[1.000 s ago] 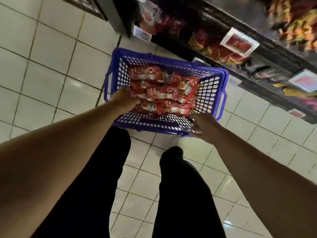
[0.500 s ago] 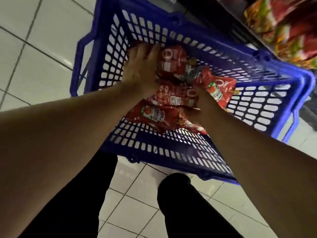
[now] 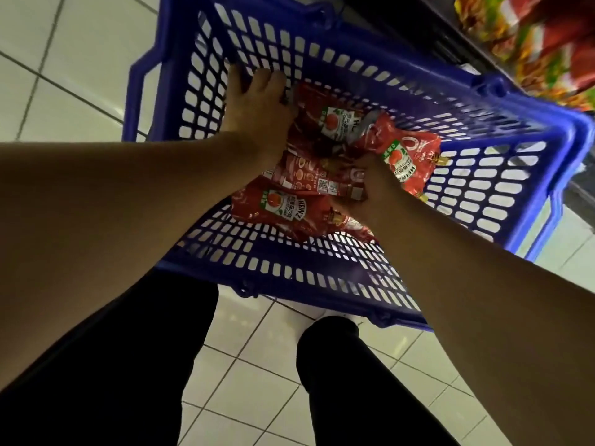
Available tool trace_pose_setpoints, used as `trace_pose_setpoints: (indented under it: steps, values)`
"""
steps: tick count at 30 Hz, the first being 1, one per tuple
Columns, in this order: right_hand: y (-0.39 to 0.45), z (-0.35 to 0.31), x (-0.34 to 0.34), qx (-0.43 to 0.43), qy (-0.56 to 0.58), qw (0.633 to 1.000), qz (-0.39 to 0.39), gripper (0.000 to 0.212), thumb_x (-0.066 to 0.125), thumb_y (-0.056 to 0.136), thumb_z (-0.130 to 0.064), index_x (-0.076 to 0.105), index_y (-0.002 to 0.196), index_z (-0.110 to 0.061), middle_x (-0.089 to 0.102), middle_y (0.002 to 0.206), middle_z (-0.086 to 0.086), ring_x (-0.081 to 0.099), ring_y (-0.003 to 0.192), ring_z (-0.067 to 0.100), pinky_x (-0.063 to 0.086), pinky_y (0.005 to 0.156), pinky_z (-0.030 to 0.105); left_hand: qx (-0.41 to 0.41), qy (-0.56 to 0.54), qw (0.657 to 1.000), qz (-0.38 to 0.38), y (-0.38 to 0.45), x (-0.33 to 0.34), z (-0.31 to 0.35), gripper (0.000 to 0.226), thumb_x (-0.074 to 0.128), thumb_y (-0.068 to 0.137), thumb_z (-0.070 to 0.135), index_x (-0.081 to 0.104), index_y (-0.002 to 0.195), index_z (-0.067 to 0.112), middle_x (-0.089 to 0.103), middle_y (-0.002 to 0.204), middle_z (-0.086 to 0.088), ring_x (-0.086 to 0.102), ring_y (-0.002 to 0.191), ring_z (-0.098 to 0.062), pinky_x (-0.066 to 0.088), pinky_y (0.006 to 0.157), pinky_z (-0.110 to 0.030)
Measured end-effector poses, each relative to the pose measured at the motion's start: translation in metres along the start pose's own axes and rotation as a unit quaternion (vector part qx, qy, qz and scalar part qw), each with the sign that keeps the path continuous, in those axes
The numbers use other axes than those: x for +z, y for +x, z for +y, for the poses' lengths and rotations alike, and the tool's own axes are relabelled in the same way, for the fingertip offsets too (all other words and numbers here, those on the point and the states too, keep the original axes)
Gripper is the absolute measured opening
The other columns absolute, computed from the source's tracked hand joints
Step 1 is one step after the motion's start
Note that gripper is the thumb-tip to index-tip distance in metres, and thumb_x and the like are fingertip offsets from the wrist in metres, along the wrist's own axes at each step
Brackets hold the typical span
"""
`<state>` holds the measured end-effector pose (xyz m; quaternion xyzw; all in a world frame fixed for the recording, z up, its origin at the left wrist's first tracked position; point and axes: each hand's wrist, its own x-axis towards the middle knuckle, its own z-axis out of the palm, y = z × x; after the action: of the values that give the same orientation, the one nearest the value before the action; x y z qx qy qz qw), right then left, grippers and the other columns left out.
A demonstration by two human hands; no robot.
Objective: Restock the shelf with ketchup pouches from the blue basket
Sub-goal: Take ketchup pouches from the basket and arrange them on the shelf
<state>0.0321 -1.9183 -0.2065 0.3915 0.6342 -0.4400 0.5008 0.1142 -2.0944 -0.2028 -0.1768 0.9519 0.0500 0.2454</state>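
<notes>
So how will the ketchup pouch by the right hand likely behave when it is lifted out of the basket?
The ketchup pouch looks soft-sided and creased, so it will probably sag rather than stay stiff. Its glossy film may be slippery. It looks plump, so likely heavy for its size. The right hand is among the pouches in the blue basket; its grip is hidden.

Both my hands in the blue basket [image 3: 322, 272], on white floor tiles [image 3: 64, 75].
My left hand [image 3: 257, 104] lies spread over the red ketchup pouches [image 3: 289, 207] by the far wall; my right hand [image 3: 373, 185] grips one pouch [image 3: 405, 162]. Shelf packets [image 3: 547, 43] at upper right.
</notes>
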Motion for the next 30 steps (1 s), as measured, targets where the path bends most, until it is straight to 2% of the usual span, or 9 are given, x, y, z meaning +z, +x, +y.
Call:
trace_pose_setpoints:
  steps: [3, 6, 9, 13, 18, 20, 24, 26, 30]
  values:
    - [-0.004, 0.011, -0.005, -0.019, 0.054, 0.998, 0.015, 0.025, 0.059, 0.091, -0.029, 0.064, 0.110, -0.014, 0.074, 0.095, 0.009, 0.076, 0.072, 0.026, 0.061, 0.078, 0.049, 0.025, -0.085, 0.996, 0.002, -0.018, -0.004, -0.008, 0.056, 0.069, 0.090, 0.044, 0.054, 0.141, 0.028, 0.041, 0.148, -0.006, 0.036, 0.142, -0.030, 0.013, 0.122, -0.057]
    - [-0.019, 0.022, -0.026, -0.048, 0.111, 0.989, 0.090, 0.028, 0.055, 0.089, -0.022, 0.062, 0.114, -0.012, 0.077, 0.094, 0.011, 0.077, 0.077, 0.030, 0.060, 0.078, 0.055, -0.049, -0.276, 0.959, 0.043, -0.034, -0.025, -0.011, 0.041, 0.070, 0.090, 0.044, 0.065, 0.126, 0.025, 0.060, 0.128, 0.002, 0.057, 0.121, -0.018, 0.040, 0.111, -0.044]
    - [-0.058, 0.026, -0.053, -0.055, 0.144, 0.984, 0.088, 0.031, 0.050, 0.087, -0.020, 0.063, 0.113, -0.009, 0.074, 0.102, 0.011, 0.072, 0.092, 0.031, 0.058, 0.076, 0.048, -0.172, -0.538, 0.825, 0.007, -0.058, -0.057, -0.015, 0.043, 0.079, 0.082, 0.044, 0.066, 0.121, 0.030, 0.071, 0.101, 0.015, 0.066, 0.090, 0.012, 0.055, 0.082, -0.015]
    - [-0.130, 0.018, -0.080, -0.091, 0.208, 0.974, 0.007, 0.014, 0.044, 0.073, -0.016, 0.056, 0.078, -0.017, 0.068, 0.095, 0.014, 0.065, 0.090, 0.035, 0.055, 0.073, 0.053, -0.182, -0.742, 0.643, -0.045, -0.108, -0.098, -0.029, 0.054, 0.083, 0.081, 0.027, 0.062, 0.129, 0.017, 0.074, 0.117, 0.000, 0.071, 0.109, -0.015, 0.057, 0.096, -0.048]
    - [-0.243, 0.000, -0.082, -0.137, 0.338, 0.922, -0.128, 0.037, 0.046, 0.056, -0.018, 0.059, 0.089, -0.011, 0.069, 0.094, 0.018, 0.065, 0.080, 0.033, 0.052, 0.076, 0.050, -0.161, -0.840, 0.508, -0.104, -0.177, -0.181, -0.039, 0.063, 0.072, 0.087, 0.030, 0.051, 0.141, 0.006, 0.069, 0.127, -0.010, 0.067, 0.116, -0.027, 0.049, 0.104, -0.055]
    - [-0.290, -0.006, -0.074, -0.129, 0.429, 0.874, -0.188, 0.032, 0.042, 0.060, -0.016, 0.066, 0.075, -0.003, 0.071, 0.084, 0.021, 0.069, 0.078, 0.039, 0.053, 0.074, 0.054, -0.140, -0.869, 0.456, -0.131, -0.201, -0.221, -0.041, 0.063, 0.062, 0.094, 0.030, 0.042, 0.148, 0.004, 0.059, 0.141, -0.017, 0.059, 0.128, -0.034, 0.045, 0.108, -0.056]
    - [-0.375, -0.017, -0.052, -0.126, 0.432, 0.860, -0.241, 0.035, 0.038, 0.088, -0.018, 0.066, 0.104, -0.004, 0.064, 0.120, 0.022, 0.063, 0.111, 0.044, 0.041, 0.099, 0.068, -0.129, -0.910, 0.353, -0.172, -0.244, -0.298, -0.050, 0.050, 0.046, 0.105, 0.035, 0.049, 0.145, 0.004, 0.059, 0.140, -0.019, 0.059, 0.128, -0.035, 0.048, 0.105, -0.052]
    - [-0.413, -0.024, -0.044, -0.129, 0.423, 0.862, -0.247, 0.034, 0.039, 0.087, -0.018, 0.060, 0.111, -0.007, 0.059, 0.123, 0.020, 0.067, 0.101, 0.041, 0.048, 0.094, 0.061, -0.109, -0.914, 0.337, -0.196, -0.261, -0.336, -0.058, 0.047, 0.050, 0.101, 0.035, 0.064, 0.131, 0.002, 0.066, 0.129, -0.019, 0.064, 0.120, -0.035, 0.052, 0.098, -0.049]
    - [-0.485, -0.037, -0.030, -0.142, 0.333, 0.879, -0.309, 0.041, 0.044, 0.097, -0.035, 0.071, 0.108, -0.007, 0.072, 0.104, 0.018, 0.071, 0.096, 0.036, 0.053, 0.090, 0.049, -0.059, -0.881, 0.407, -0.235, -0.288, -0.408, -0.068, 0.054, 0.054, 0.096, 0.043, 0.061, 0.136, 0.007, 0.063, 0.134, -0.020, 0.062, 0.122, -0.038, 0.049, 0.101, -0.050]
